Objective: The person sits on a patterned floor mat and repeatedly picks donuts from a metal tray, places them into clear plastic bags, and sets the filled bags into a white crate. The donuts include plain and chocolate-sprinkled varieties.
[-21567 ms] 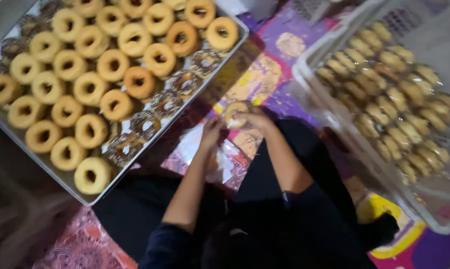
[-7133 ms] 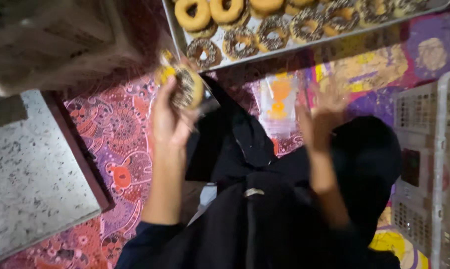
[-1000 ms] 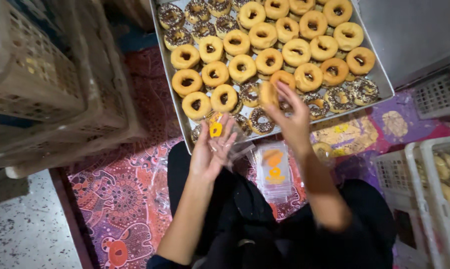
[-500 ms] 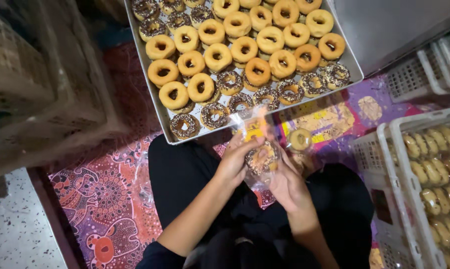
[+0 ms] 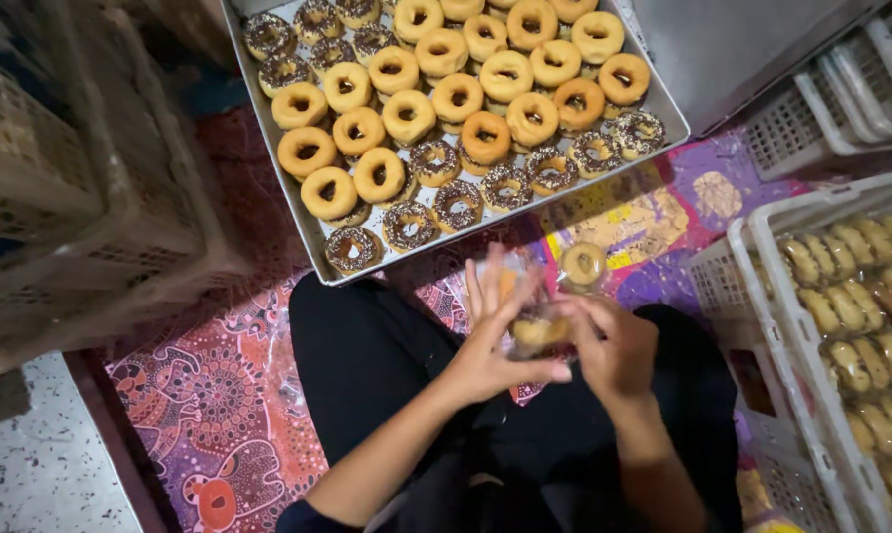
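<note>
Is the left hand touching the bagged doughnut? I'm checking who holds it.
Touching: the head view shows the left hand cupped against the bagged doughnut, thumb beneath it.

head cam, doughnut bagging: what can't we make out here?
- Doughnut in the clear bag: blurred, half covered by left hand and right hand; topping unclear.
- Bag opening: hidden by fingers.
- Tray: far end cut off by top edge.
- White crate of packed doughnuts: cut off at right edge.
</note>
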